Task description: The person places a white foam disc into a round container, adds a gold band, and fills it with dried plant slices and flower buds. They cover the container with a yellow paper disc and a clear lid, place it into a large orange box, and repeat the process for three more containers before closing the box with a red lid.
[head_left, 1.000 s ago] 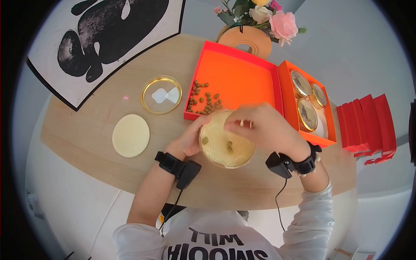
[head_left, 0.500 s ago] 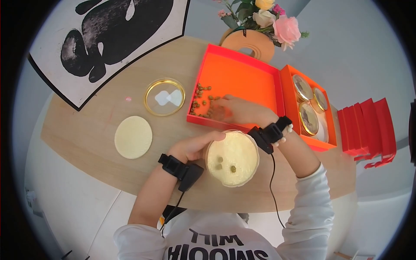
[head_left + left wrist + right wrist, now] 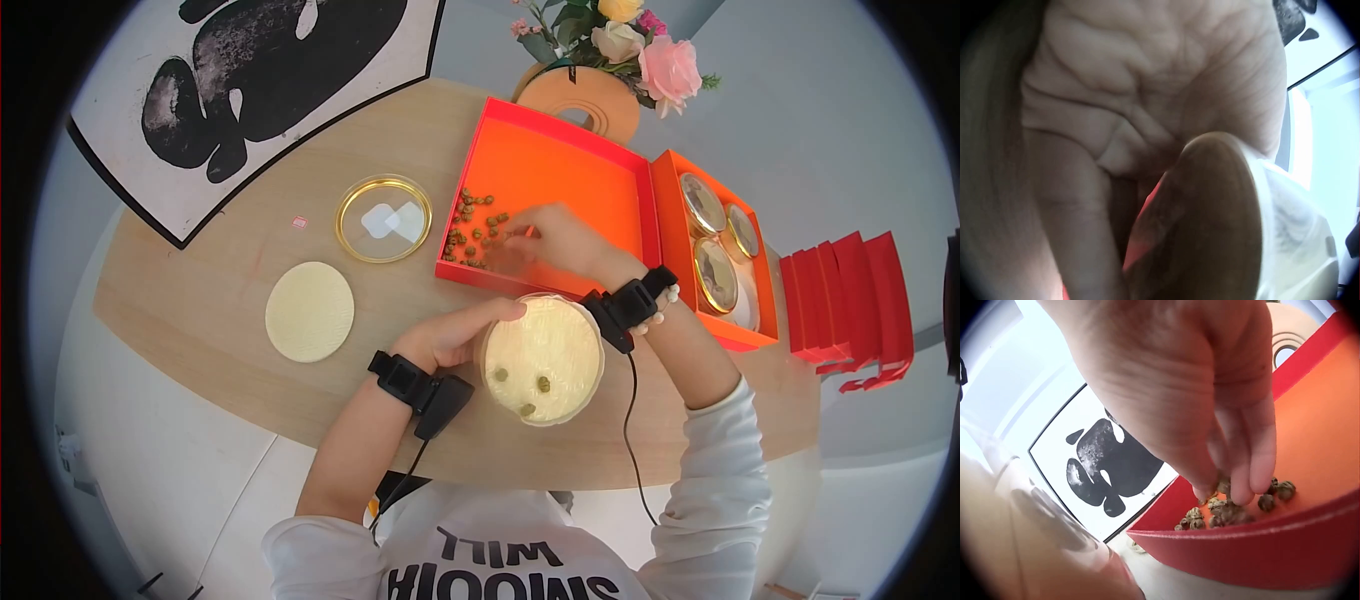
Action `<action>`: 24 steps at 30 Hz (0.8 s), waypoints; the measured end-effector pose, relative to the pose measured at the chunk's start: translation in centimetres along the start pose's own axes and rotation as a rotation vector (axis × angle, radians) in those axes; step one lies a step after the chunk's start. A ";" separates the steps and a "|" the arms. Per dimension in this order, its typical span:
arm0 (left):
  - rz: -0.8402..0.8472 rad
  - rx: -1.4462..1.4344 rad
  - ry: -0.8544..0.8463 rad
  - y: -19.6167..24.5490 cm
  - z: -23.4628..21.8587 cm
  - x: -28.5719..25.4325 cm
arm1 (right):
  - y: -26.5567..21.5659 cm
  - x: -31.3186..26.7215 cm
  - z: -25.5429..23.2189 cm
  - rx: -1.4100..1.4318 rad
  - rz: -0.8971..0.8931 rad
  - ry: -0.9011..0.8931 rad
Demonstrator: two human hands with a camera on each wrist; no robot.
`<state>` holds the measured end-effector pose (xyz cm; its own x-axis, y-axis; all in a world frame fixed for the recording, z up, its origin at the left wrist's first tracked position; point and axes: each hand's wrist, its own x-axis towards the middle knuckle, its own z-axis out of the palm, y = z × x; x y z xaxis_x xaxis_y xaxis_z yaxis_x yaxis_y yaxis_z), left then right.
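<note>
My left hand [image 3: 450, 336] grips a round clear tub [image 3: 1263, 231] by its side, thumb on the rim. Its cream-coloured top surface [image 3: 545, 340] faces up and carries three small green-brown dried balls [image 3: 543, 384]. Inside the red-orange box lid [image 3: 560, 165], my right hand [image 3: 560, 240] reaches down to a heap of the same balls [image 3: 1229, 514]. Its thumb and fingertips pinch one dried ball [image 3: 1223, 486] close over the heap. More balls [image 3: 475, 200] lie scattered along the lid's left side.
Left on the table are a gold-rimmed clear lid [image 3: 384, 250] and a cream disc [image 3: 310, 312]. An orange box [image 3: 735, 325] with three gold-rimmed tubs [image 3: 715, 275] stands right, beside red folded pieces [image 3: 850, 290]. Behind are a flower vase [image 3: 590, 100] and a black-and-white picture [image 3: 280, 80].
My right hand has gone from over the tub to the balls in the box lid. The left hand has lowered the tub toward me, and the balls on it lie further apart.
</note>
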<state>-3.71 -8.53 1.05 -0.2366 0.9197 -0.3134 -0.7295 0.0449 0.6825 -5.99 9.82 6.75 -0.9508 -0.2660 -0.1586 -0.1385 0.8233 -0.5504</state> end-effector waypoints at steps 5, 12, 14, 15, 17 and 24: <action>0.036 -0.022 0.004 -0.7 -0.6 0.6 | 0.3 0.4 -0.8 -0.002 -0.011 0.117; 0.067 -0.018 -0.037 -0.7 -0.7 0.7 | -0.6 -0.5 -1.9 0.184 0.045 0.202; 0.082 -0.029 -0.038 -0.7 -0.8 0.8 | -1.4 -1.1 -2.6 0.233 0.079 0.214; 0.088 -0.035 -0.039 -0.8 -0.8 0.8 | -1.7 -1.5 -2.9 0.258 0.097 0.221; 0.099 -0.026 -0.044 -0.5 -0.5 0.7 | -2.1 -2.2 -3.3 0.273 0.091 0.233; 0.112 -0.061 -0.066 -0.4 -0.5 0.7 | -5.0 -5.4 -5.1 0.358 0.042 0.234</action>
<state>-3.92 -8.07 0.22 -0.2774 0.9413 -0.1924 -0.7388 -0.0810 0.6690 -1.55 9.73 14.51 -0.9965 -0.0813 -0.0193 -0.0329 0.5940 -0.8038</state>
